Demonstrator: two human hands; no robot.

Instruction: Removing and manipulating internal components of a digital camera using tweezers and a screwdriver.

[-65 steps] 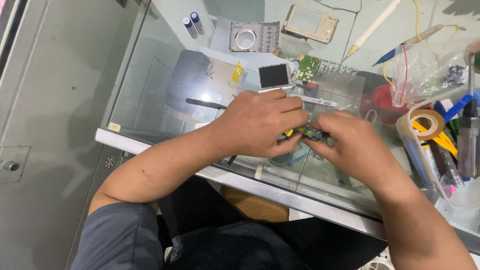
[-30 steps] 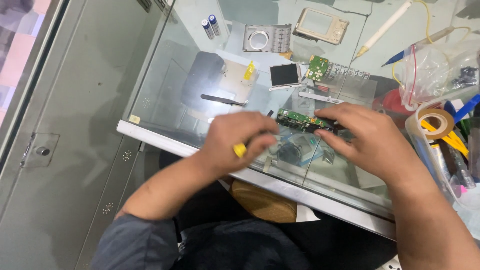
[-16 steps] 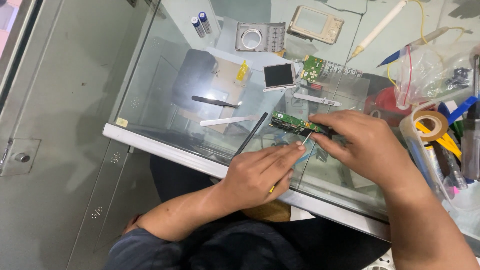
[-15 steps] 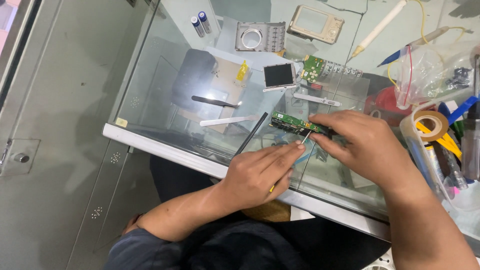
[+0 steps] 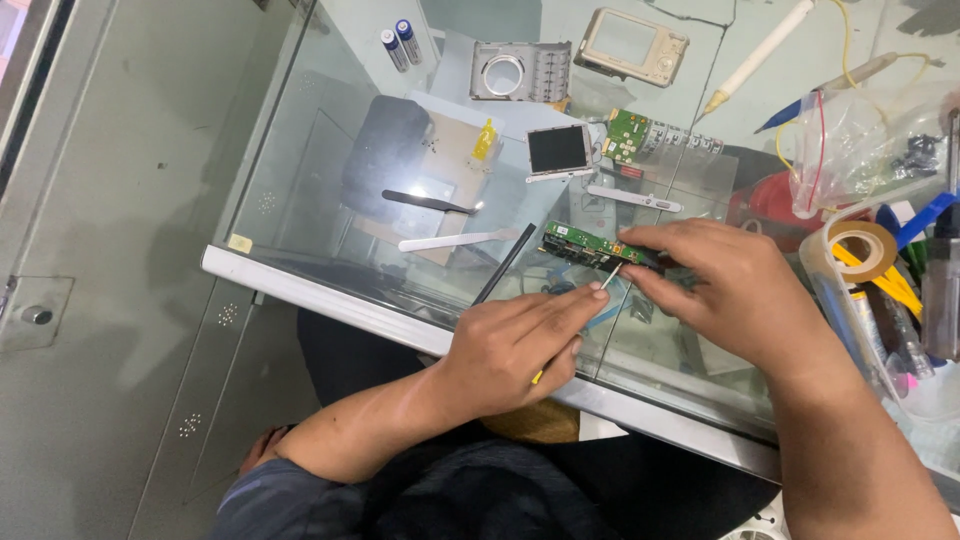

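My right hand (image 5: pixel 725 290) pinches the right end of a narrow green circuit board (image 5: pixel 580 243) and holds it just above the glass counter (image 5: pixel 330 170). My left hand (image 5: pixel 515 345) grips a thin screwdriver (image 5: pixel 605 278) with a yellow handle end showing under the palm. Its metal tip points up at the board's lower edge. A black pointed tool (image 5: pixel 503 264) lies on the glass beside my left fingers.
On the glass lie black tweezers (image 5: pixel 428 202), a white pry tool (image 5: pixel 452 240), a small display panel (image 5: pixel 558 150), another green board (image 5: pixel 640 135), a camera front shell (image 5: pixel 520 72), a silver camera body (image 5: pixel 632 42) and two batteries (image 5: pixel 398 42). A tape roll (image 5: pixel 866 248) and tool tray stand right.
My left hand has left the board, drawn back toward me over the counter edge, and now holds the screwdriver with its tip at the board. My right hand keeps its hold.
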